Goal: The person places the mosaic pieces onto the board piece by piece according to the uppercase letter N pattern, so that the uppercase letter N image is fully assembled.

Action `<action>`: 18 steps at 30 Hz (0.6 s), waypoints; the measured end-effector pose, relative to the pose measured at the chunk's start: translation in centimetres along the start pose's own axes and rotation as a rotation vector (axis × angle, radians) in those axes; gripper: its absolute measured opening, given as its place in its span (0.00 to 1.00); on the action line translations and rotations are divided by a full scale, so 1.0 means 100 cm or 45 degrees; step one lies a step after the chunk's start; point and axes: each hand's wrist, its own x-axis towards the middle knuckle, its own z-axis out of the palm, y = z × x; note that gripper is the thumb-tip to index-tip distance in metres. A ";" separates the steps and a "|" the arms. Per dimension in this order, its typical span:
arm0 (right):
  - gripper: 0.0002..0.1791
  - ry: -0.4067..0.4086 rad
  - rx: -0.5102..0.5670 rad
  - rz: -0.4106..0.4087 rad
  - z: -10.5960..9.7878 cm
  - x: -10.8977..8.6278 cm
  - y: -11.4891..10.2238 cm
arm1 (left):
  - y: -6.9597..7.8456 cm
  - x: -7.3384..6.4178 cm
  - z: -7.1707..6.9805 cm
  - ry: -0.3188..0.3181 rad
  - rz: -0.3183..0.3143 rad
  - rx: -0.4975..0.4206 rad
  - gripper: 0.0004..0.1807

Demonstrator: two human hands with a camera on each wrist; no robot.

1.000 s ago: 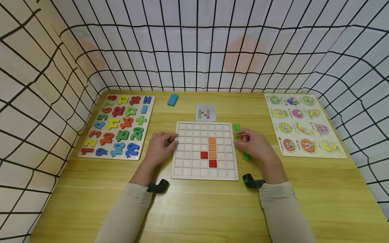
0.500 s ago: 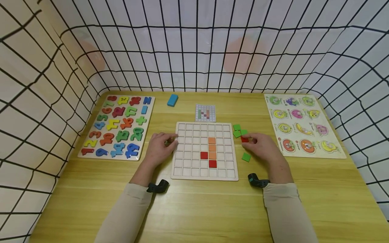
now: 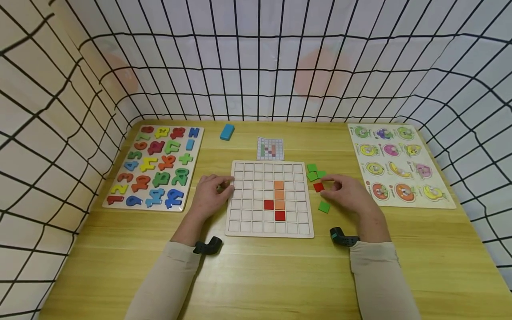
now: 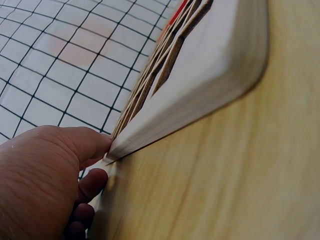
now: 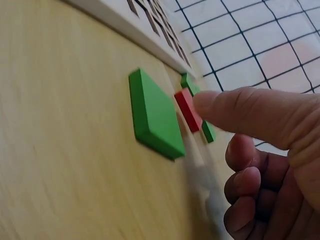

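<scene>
Going left to right from my end: the number puzzle (image 3: pixel 182 148) sits over on the left, then the left hand (image 3: pixel 210 191), thumb and forefinger slightly apart with their tips at the left edge of the grid board (image 3: pixel 256 226), more resting there than gripping. A blue block (image 3: pixel 227 132) lies at the far side, and the pattern card (image 3: pixel 270 149) is just past the board's far edge. On the board I've got three orange tiles (image 3: pixel 279 194) in a column plus two red tiles (image 3: pixel 268 204). What just changed: half a second ago the right hand (image 3: pixel 345 191) partly covered the loose red tile (image 3: pixel 318 187); now it's shifted right, so nearly all of it shows. It's on the table (image 3: pixel 272 275) just right of the board, by the green tiles (image 3: pixel 312 168), with another green piece (image 3: pixel 324 206) nearer. Right thumb and forefinger have a gap, other fingers loosely curled; can't tell if either tip touches the tile. I'd call it unplaced, so no progress on the board yet. Fruit puzzle (image 3: pixel 446 202) is rightmost.
</scene>
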 end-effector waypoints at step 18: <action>0.27 -0.037 -0.009 -0.036 0.001 0.006 0.011 | -0.001 0.000 0.000 0.010 0.003 -0.001 0.18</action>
